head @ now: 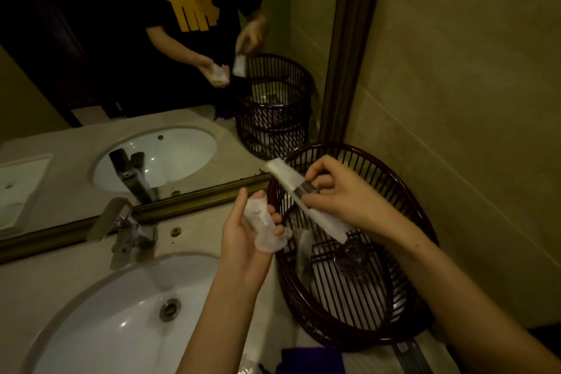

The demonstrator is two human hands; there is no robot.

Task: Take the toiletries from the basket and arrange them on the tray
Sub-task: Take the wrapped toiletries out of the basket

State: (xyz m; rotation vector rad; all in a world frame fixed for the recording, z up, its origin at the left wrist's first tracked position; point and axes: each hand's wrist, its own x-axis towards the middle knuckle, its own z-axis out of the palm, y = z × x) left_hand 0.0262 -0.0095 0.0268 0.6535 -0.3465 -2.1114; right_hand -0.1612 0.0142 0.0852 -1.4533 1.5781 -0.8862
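A dark slatted basket (403, 197) stands on the counter in the right corner by the mirror. Over its left rim, my right hand (343, 194) grips a long white sachet with a dark band (291, 185), held slanted. My left hand (243, 234), just left of the basket, holds a small white plastic-wrapped packet (264, 225) in its palm. Inside the basket lie a clear wrapped round item (353, 255) and a slim greenish packet (303, 255). No tray shows clearly in the head view.
A white oval sink (100, 325) with a chrome tap (121, 228) fills the lower left. The mirror (151, 55) behind reflects the counter, the basket and a person. A tiled wall (470, 85) closes the right side. Dark blue cloth (312, 360) lies at the bottom edge.
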